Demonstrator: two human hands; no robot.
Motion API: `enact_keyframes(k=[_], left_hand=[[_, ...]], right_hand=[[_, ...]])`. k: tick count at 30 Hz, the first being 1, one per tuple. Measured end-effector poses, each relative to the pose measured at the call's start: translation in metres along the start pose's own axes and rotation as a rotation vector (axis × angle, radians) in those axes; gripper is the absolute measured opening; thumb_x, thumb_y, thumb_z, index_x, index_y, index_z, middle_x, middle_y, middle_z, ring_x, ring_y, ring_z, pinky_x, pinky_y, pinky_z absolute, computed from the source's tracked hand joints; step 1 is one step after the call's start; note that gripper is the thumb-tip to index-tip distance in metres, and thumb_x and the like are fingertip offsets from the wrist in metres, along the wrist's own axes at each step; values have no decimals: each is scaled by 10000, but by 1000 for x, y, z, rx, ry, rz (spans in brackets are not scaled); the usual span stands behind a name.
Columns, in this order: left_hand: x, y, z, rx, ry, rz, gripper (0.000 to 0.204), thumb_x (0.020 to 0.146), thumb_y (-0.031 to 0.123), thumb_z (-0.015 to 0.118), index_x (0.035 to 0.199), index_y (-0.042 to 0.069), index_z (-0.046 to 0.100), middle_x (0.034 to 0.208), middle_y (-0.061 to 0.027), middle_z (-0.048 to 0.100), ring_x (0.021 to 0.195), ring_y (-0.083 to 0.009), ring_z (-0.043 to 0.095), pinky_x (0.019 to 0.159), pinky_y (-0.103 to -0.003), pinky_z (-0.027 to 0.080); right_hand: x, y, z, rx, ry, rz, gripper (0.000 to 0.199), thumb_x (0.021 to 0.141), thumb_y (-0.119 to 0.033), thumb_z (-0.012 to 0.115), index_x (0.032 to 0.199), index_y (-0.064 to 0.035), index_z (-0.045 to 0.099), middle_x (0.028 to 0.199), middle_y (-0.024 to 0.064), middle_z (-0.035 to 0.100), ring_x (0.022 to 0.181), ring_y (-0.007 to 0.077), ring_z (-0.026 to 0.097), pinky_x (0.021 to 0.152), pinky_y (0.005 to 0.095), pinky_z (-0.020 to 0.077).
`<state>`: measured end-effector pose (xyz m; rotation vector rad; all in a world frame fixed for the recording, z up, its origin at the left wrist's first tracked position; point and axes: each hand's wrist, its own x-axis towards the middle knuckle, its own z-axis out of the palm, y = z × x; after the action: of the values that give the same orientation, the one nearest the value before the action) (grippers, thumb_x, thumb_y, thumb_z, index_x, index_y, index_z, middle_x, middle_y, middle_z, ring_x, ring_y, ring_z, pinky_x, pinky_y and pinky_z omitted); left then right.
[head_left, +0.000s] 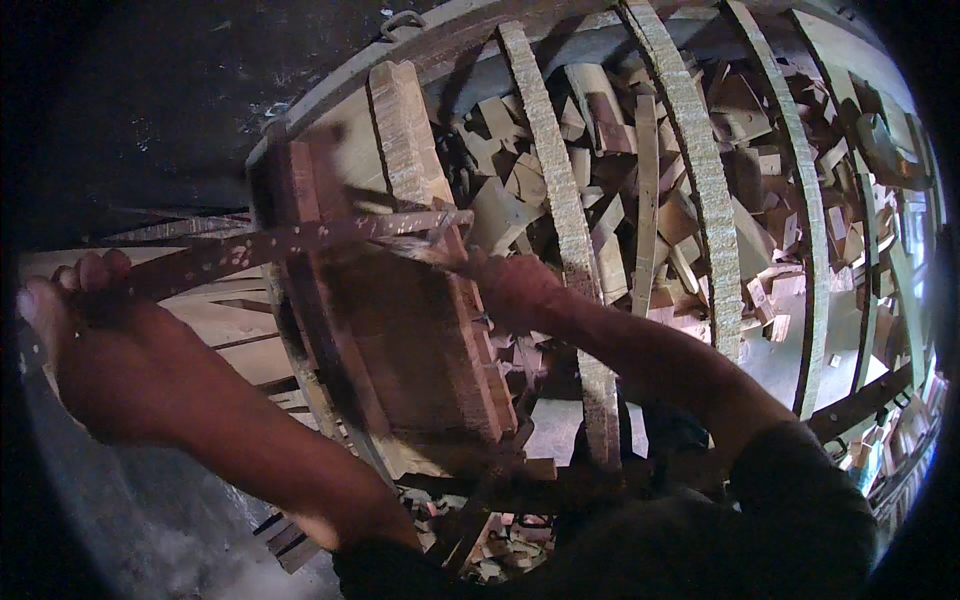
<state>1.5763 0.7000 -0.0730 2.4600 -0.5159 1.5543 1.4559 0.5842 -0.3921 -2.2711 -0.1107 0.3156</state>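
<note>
My left hand (110, 350) is closed around the near-left end of a long, narrow brown wooden strip (250, 248) with pale specks. The strip points to the right and slightly away, over a reddish-brown stained panel (400, 350). In my right hand (515, 290) is a paintbrush (425, 252), gripped near its bristles, which point left. The bristles are just below the strip's far right part; whether they touch it I cannot tell. Much of the brush handle is hidden by my fingers.
Several wooden slats (700, 170) run across a rack above a heap of wood offcuts (510, 205). More brown-stained strips (330, 330) lie beside the panel. Pale boards (235, 325) stick out at the left, over the dark floor (180, 110). A metal handle (403, 22) sits at the far edge.
</note>
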Motion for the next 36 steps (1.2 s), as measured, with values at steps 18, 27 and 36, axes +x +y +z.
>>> enact_keyframes(k=[18, 27, 36], left_hand=[[1, -14, -4, -23, -51, 68, 464, 929, 503, 500, 952, 74, 675, 879, -139, 675, 779, -292, 654, 703, -421, 512], [-84, -15, 59, -1564, -475, -396, 483, 975, 482, 406, 941, 44, 605, 745, -161, 609, 688, -315, 575, 692, -449, 469], [-101, -16, 70, -1561, -398, -431, 487, 974, 460, 369, 792, 32, 514, 693, -98, 466, 633, -223, 419, 667, -401, 384]], right_hand=[[-8, 14, 7, -6, -90, -3, 627, 815, -159, 587, 1336, 78, 332, 818, 220, 662, 719, 402, 667, 638, 495, 538], [-35, 44, 24, 221, 206, 301, 390, 888, -184, 561, 1192, 17, 421, 780, 288, 620, 746, 492, 609, 654, 560, 477], [10, 48, 5, 7, 187, 265, 388, 860, -154, 527, 1183, 34, 424, 802, 272, 640, 773, 472, 629, 711, 551, 498]])
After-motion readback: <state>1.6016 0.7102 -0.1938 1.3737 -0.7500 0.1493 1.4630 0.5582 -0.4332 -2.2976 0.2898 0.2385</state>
